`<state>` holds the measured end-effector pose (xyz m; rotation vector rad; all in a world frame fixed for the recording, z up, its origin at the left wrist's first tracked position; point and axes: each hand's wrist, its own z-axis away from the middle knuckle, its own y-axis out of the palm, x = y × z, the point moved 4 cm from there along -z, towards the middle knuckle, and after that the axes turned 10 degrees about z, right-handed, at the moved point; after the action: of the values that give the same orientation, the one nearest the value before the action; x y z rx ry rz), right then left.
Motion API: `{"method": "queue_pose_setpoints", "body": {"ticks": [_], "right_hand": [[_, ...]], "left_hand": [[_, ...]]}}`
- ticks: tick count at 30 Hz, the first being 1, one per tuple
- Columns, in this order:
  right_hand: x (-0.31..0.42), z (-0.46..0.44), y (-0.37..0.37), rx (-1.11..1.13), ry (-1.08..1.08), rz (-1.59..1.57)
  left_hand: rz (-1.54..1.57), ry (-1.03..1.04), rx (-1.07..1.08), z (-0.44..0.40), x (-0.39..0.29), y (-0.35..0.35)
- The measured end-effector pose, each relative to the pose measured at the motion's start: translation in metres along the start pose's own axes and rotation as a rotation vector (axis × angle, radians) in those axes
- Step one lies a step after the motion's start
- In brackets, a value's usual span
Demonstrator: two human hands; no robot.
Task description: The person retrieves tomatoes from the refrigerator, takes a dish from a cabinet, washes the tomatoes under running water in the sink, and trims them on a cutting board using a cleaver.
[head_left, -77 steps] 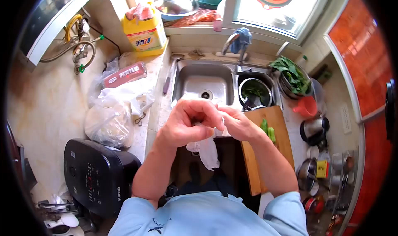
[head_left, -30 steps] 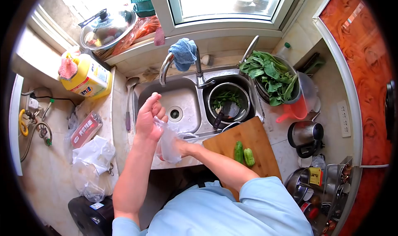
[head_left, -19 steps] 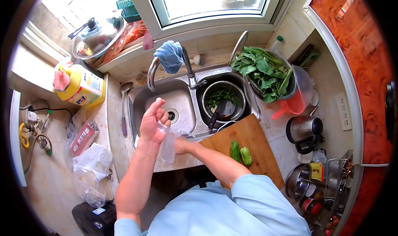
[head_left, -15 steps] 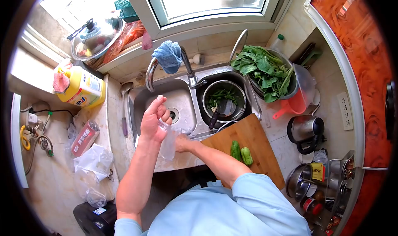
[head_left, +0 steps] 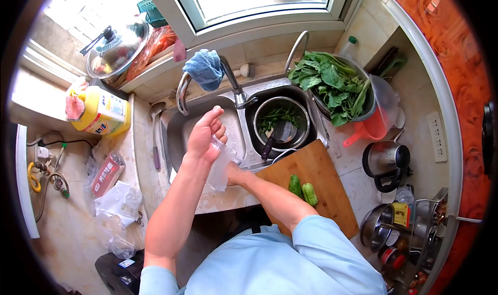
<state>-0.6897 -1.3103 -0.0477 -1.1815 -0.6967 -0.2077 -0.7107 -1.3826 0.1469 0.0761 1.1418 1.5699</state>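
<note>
My left hand (head_left: 205, 137) is raised over the front of the left sink basin, fingers curled round a thin clear plastic bag (head_left: 220, 168). The bag hangs down from the palm toward the counter edge. My right hand (head_left: 235, 172) is low beside it, touching or partly inside the bag; its fingers are hidden behind the plastic. To its right, two short green cucumbers (head_left: 302, 189) lie on a wooden cutting board (head_left: 332, 191). In the right basin a metal pot (head_left: 307, 127) holds cut greens and a dark-handled knife (head_left: 267, 149).
A blue cloth (head_left: 204, 69) hangs over the faucet (head_left: 234, 90). Leafy greens (head_left: 332, 85) fill a bowl at the back right, near a red ladle (head_left: 365, 132) and an electric kettle (head_left: 381, 160). On the left stand a yellow jug (head_left: 101, 111) and white plastic bags (head_left: 119, 204).
My left hand has moved up and to the right with the bag, over the sink. My right hand has shifted slightly right. The cucumbers and board stay in place.
</note>
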Motion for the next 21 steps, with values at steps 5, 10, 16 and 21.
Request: {"method": "queue_pose_setpoints", "body": {"ticks": [5, 10, 16, 21], "right_hand": [[0.012, -0.017, 0.007, -0.481, -0.075, -0.87], [0.04, -0.007, -0.045, -0.362, -0.191, -2.014], [0.022, 0.031, -0.124, 0.037, -0.417, -2.372], [-0.018, 0.031, -0.11, -0.232, -0.804, -2.387]], "left_hand": [[-0.052, 0.158, 0.145, -0.03, 0.028, 0.029], [-0.199, 0.345, 0.097, -0.066, 0.092, 0.057], [-0.29, 0.363, 0.0, -0.087, 0.169, 0.093], [-0.56, 0.187, 0.059, -0.068, 0.204, 0.128]]}}
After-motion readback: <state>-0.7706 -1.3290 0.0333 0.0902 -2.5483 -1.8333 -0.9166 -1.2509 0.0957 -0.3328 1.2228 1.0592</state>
